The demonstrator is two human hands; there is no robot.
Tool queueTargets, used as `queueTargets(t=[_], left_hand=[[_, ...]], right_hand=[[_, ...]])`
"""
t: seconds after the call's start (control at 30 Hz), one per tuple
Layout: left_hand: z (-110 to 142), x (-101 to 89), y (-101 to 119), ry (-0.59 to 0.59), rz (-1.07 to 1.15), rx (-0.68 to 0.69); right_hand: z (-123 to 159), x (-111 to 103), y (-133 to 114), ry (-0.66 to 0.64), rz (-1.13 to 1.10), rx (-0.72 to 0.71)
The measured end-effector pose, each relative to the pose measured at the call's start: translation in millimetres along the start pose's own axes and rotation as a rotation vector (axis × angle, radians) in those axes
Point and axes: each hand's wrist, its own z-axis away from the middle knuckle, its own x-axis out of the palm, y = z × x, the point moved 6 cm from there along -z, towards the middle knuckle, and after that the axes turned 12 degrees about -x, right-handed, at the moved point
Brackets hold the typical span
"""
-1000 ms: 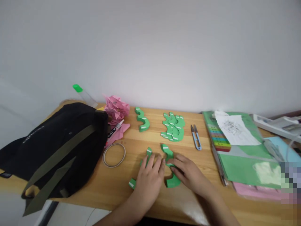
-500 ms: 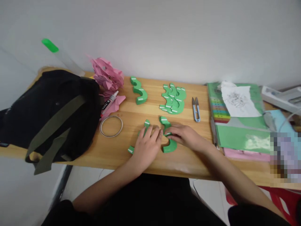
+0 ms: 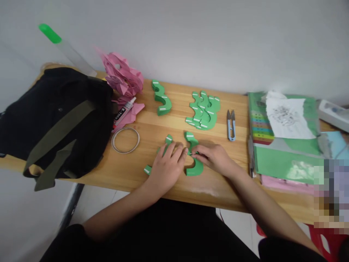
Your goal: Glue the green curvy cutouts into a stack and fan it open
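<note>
Under my left hand (image 3: 167,163) lies a green wavy cut-out (image 3: 169,138) with white strips on it, mostly hidden by the palm. The fingers of that hand are stretched out, and the index fingertip reaches the edge of a second green wavy cut-out (image 3: 195,168). Over the middle of this second piece, my right hand (image 3: 214,156) has thumb and index finger pinched together. Whatever is between those fingertips is too small to make out. A white strip shows at the piece's top end; its lower end looks plain green.
Farther back are a green stack (image 3: 160,103) and a spread pile of green cut-outs (image 3: 207,112). Blue thread snips (image 3: 231,131) lie right of them. Leftward are a tape roll (image 3: 113,145), a glue tube (image 3: 122,112), pink scraps (image 3: 124,74) and a black bag (image 3: 62,134). Green folders (image 3: 283,163) lie right.
The view has shifted slightly. My right thumb and index fingertips now press together over the middle of the right green cut-out. My left hand stays on the left piece.
</note>
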Motion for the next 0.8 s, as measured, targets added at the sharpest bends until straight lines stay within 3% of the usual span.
queueTargets(t=[0.47, 0.63, 0.73, 0.8], left_hand=[[-0.2, -1.0, 0.1, 0.019, 0.013, -0.007], [-0.6, 0.0, -0.4, 0.014, 0.032, -0.005], [-1.9, -0.6, -0.8, 0.034, 0.053, -0.017], [-3.9, -2.2, -1.0, 0.046, 0.074, -0.042]], right_hand=[[0.9, -1.6, -0.9, 0.007, -0.030, 0.010], [-1.9, 2.5, -1.0, -0.044, 0.007, 0.042], [-0.9, -2.5, -1.6, -0.028, -0.142, 0.068], [4.8, -16.8, 0.5, 0.006, -0.286, 0.133]])
